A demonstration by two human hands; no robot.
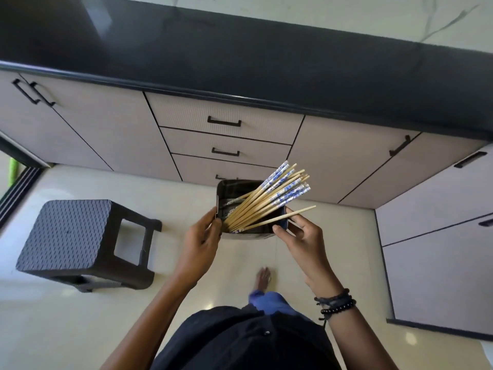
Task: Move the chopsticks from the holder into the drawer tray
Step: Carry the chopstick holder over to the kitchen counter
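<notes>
aloft, holder (246, 234) between both hands (200, 240) (304, 237)

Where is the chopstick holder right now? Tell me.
In the head view the chopstick holder is mid-frame, gripped between the left hand and the right hand, in front of the closed drawers; the stool is off to its left.

Pale floor (66, 329), dark stool (66, 233) (bare foot (262, 279))
</notes>
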